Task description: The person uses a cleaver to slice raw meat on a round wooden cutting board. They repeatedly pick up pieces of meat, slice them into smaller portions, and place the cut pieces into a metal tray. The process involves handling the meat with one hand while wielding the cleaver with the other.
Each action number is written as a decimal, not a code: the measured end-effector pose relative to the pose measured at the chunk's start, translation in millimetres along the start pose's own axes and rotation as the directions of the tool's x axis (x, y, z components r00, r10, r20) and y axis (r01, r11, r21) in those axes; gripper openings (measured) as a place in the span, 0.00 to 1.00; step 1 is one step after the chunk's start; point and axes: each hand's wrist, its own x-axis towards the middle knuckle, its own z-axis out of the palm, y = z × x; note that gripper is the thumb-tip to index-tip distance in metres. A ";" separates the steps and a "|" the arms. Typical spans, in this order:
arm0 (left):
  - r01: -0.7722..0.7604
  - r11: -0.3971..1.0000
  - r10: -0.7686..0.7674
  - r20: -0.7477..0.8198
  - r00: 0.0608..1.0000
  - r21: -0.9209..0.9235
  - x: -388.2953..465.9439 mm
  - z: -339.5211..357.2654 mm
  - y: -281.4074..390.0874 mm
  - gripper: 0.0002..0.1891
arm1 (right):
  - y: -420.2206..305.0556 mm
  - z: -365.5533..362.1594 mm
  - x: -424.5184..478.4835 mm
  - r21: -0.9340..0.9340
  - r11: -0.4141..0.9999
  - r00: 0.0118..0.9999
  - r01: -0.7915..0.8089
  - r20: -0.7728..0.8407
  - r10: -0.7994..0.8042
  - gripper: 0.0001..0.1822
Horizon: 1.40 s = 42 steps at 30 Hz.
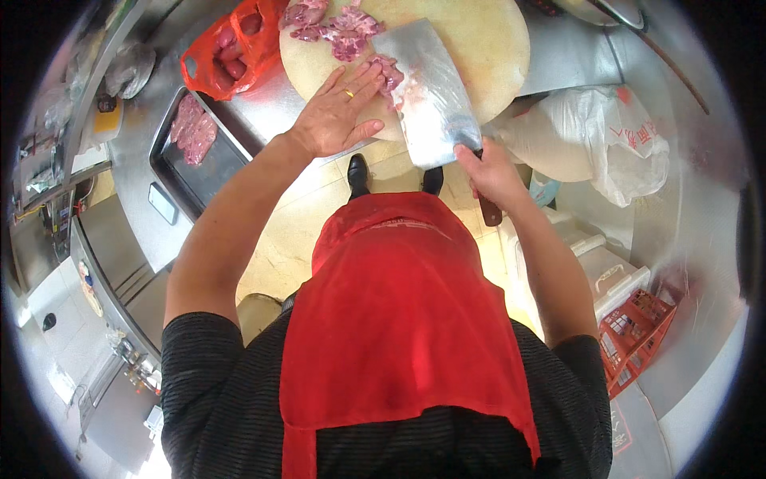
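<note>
My right hand (492,173) grips the dark handle of a wide steel cleaver (434,102). Its broad blade leans over a round pale cutting board (491,54), with wet smears of meat on the metal. My left hand (341,111), wearing a gold-coloured ring, is spread flat at the board's near left, thumb apart. Its fingertips touch a piece of raw red meat (389,73) beside the blade's left edge. More cut raw meat (350,36) lies farther back on the board. How far the blade enters the meat cannot be seen.
A red plastic bag (197,69) of dark red meat stands left of the board. Nearer, a metal tray (206,173) holds flattened meat slices (194,129), with a phone (163,202) beside it. On the right are a white plastic bag (628,143) and a red crate (637,335).
</note>
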 end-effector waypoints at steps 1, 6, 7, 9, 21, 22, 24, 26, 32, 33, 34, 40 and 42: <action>0.006 1.000 -0.006 0.001 1.000 -0.008 -0.5 -0.5 0.0 0.40 | -8.6 -2.5 1.3 0.007 1.000 1.000 -0.028 -0.004 0.028 0.24; 0.001 1.000 -0.002 -0.011 1.000 -0.031 -4.4 2.3 -2.9 0.40 | 2.0 -10.2 -7.2 -0.008 1.000 1.000 -0.010 0.014 0.010 0.23; -0.001 0.999 0.001 -0.013 1.000 -0.033 -5.0 1.8 -3.2 0.40 | 10.6 -11.8 -8.3 -0.010 1.000 1.000 -0.021 0.010 0.021 0.22; -0.001 0.999 0.000 -0.021 1.000 -0.051 -5.6 2.2 -2.0 0.40 | 13.7 -11.9 -7.6 -0.030 0.999 1.000 -0.026 0.004 0.027 0.22; -0.005 1.000 0.005 0.005 1.000 -0.023 -9.7 3.8 -5.5 0.42 | -5.9 -1.6 1.1 -0.005 0.998 0.995 -0.056 0.083 0.056 0.19; -0.005 1.000 0.005 0.006 1.000 -0.025 -9.4 3.0 -5.1 0.41 | 0.1 -0.8 -2.4 -0.022 0.998 0.993 -0.061 0.103 0.063 0.19; -0.003 0.999 0.003 -0.001 1.000 -0.039 -9.2 3.6 -4.8 0.41 | 4.0 8.3 -5.2 0.030 0.999 0.997 -0.039 0.061 0.037 0.21; -0.006 0.999 0.005 -0.019 1.000 -0.054 -9.2 5.4 -5.3 0.41 | 7.7 17.0 0.4 0.030 1.000 1.000 -0.006 0.020 0.005 0.22; -0.010 0.998 0.007 -0.036 0.999 -0.069 -9.5 5.3 -7.1 0.40 | 4.6 29.7 1.1 0.055 0.997 0.998 -0.048 0.034 0.047 0.23; -0.014 0.998 0.011 -0.043 0.999 -0.061 -9.5 6.0 -6.6 0.40 | 7.5 29.2 -2.9 0.026 0.999 0.999 -0.036 0.035 0.035 0.23; -0.017 0.999 0.014 -0.051 0.999 -0.052 -9.7 6.4 -6.2 0.40 | 7.7 29.6 -7.4 0.044 0.998 0.998 -0.047 0.041 0.046 0.23; -0.026 0.997 0.022 -0.055 0.998 -0.078 -9.2 -0.6 -5.9 0.41 | 0.9 45.4 2.4 0.033 0.998 0.999 0.044 0.009 -0.044 0.23; -0.017 0.997 0.014 -0.039 0.999 -0.073 -9.7 -4.5 -5.5 0.41 | -20.4 51.0 3.6 0.102 0.995 1.000 0.003 0.031 -0.007 0.24</action>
